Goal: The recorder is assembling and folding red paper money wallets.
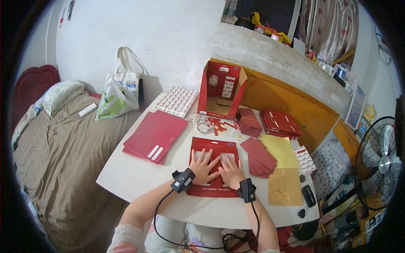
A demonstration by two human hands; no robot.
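Observation:
A flat red cardboard package point(215, 192) with a hang slot and cut-out windows lies near the front middle of the white table. My left hand point(203, 166) rests flat on its left half with the fingers spread. Beside it, my right hand point(231, 171) lies on the right half, fingers stretched out and slightly apart. The two hands nearly meet at the thumbs and cover much of the windows. Each wrist wears a black strapped device with a cable. Just right of the package is a fanned pile of dark red envelopes point(258, 157).
Large red sheets point(156, 135) and a patterned stack point(176, 101) lie left on the table point(114, 177). An open red display box point(222, 90) stands behind. Red packets point(280, 122), yellow sheets point(284, 187) and a black stapler-like object point(308, 196) are right. A fan point(382, 164) stands beyond.

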